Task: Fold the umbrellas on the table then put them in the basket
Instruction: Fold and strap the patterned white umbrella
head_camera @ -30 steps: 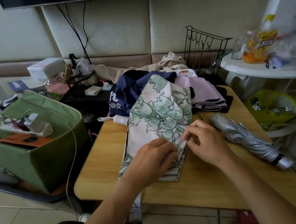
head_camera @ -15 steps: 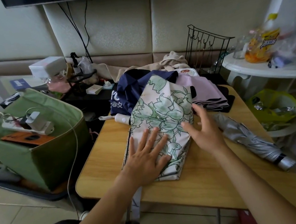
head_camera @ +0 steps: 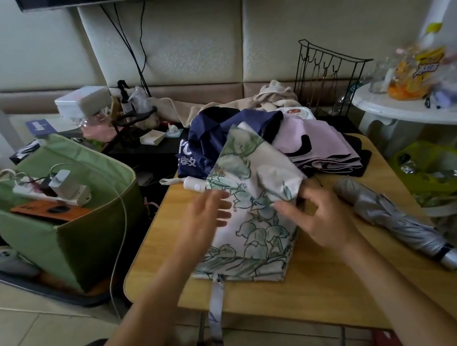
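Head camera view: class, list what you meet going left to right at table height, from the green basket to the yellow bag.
Green basket → left hand → floral umbrella → right hand → silver umbrella → yellow bag.

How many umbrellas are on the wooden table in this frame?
4: the floral green-and-white umbrella at centre, the rolled silver umbrella to its right, the navy blue umbrella and the pink umbrella behind. Others may be hidden under that pile.
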Available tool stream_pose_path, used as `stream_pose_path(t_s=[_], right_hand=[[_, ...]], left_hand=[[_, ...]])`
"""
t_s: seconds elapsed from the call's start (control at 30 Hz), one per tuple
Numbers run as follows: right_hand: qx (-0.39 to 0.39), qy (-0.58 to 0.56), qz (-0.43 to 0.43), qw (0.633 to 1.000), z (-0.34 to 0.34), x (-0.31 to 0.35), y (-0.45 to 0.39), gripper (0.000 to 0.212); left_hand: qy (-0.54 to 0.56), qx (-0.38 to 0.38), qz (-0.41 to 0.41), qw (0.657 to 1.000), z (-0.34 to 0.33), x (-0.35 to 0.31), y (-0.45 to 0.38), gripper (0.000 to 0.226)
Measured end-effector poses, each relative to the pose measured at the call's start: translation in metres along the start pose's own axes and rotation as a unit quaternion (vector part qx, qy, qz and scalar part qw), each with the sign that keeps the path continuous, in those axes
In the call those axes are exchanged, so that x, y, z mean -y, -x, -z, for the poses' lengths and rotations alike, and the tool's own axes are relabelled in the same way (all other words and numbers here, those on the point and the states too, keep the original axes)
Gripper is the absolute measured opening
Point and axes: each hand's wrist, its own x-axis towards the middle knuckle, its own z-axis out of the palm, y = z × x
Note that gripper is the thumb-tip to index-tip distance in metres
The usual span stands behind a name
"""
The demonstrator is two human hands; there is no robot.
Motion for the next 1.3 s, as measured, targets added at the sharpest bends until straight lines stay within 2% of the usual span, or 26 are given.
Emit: stream_pose_path(t_s=[0.07, 0.1, 0.17, 0.23, 0.3, 0.4, 0.47, 0.57, 0.67, 0.73, 0.83, 0.9, 1.03, 1.1, 1.2, 1.3], right_hand=[[0.021, 0.051, 0.018, 0.998, 0.002, -0.001, 0.006, 0.016], [0.03, 0.094, 0.027, 0.995, 0.002, -0.005, 0.009, 0.022], [0.053, 0.176, 0.04, 0.982, 0.002, -0.009, 0.014, 0.028], [0.076, 0.208, 0.035, 0.975, 0.002, -0.01, 0.018, 0.027], [0.094, 0.214, 0.037, 0.972, 0.002, -0.01, 0.02, 0.026], [0.097, 0.181, 0.026, 0.978, 0.006, -0.008, 0.021, 0.037], [0.073, 0.119, 0.01, 0.99, 0.008, -0.003, 0.02, 0.043], [0.018, 0.038, 0.003, 0.999, 0.009, 0.003, 0.02, 0.029], [-0.014, 0.06, 0.039, 0.997, 0.008, 0.003, 0.02, 0.017], [-0.032, 0.079, 0.069, 0.994, 0.007, 0.001, 0.021, 0.016], [-0.065, 0.091, 0.103, 0.988, 0.008, 0.0, 0.019, 0.018], [-0.071, 0.091, 0.114, 0.987, 0.007, 0.0, 0.018, 0.018], [-0.044, 0.077, 0.118, 0.989, 0.007, 0.0, 0.018, 0.019], [-0.043, 0.07, 0.107, 0.991, 0.005, -0.001, 0.021, 0.022], [-0.089, 0.06, 0.061, 0.992, 0.0, 0.001, 0.023, 0.037], [-0.103, 0.14, 0.097, 0.98, -0.002, 0.001, 0.019, 0.037]], left_hand=[[0.155, 0.005, 0.1, 0.983, 0.015, -0.008, 0.001, 0.054], [0.185, 0.004, 0.118, 0.976, 0.018, -0.011, 0.002, 0.056], [0.157, -0.032, 0.084, 0.984, 0.019, -0.013, 0.005, 0.047], [0.115, -0.062, 0.005, 0.991, 0.016, -0.015, 0.009, 0.038], [0.093, -0.044, -0.033, 0.994, 0.017, -0.017, 0.01, 0.034], [0.066, -0.002, -0.01, 0.998, 0.021, -0.015, 0.01, 0.017], [0.122, 0.004, 0.042, 0.992, 0.024, -0.013, 0.01, 0.007], [0.208, -0.02, 0.085, 0.974, 0.027, -0.008, 0.009, 0.026], [0.192, -0.064, 0.061, 0.977, 0.028, -0.008, 0.008, 0.031], [0.192, -0.092, 0.046, 0.976, 0.028, -0.009, 0.008, 0.036], [0.188, -0.11, 0.023, 0.976, 0.025, -0.011, 0.009, 0.033], [0.199, -0.098, 0.04, 0.974, 0.023, -0.013, 0.01, 0.03], [0.238, -0.026, 0.114, 0.964, 0.019, -0.011, 0.009, 0.049], [0.235, -0.005, 0.124, 0.964, 0.017, -0.009, 0.01, 0.041], [0.244, 0.013, 0.137, 0.96, 0.018, -0.009, 0.01, 0.028], [0.246, -0.001, 0.142, 0.959, 0.019, -0.013, 0.007, 0.04]])
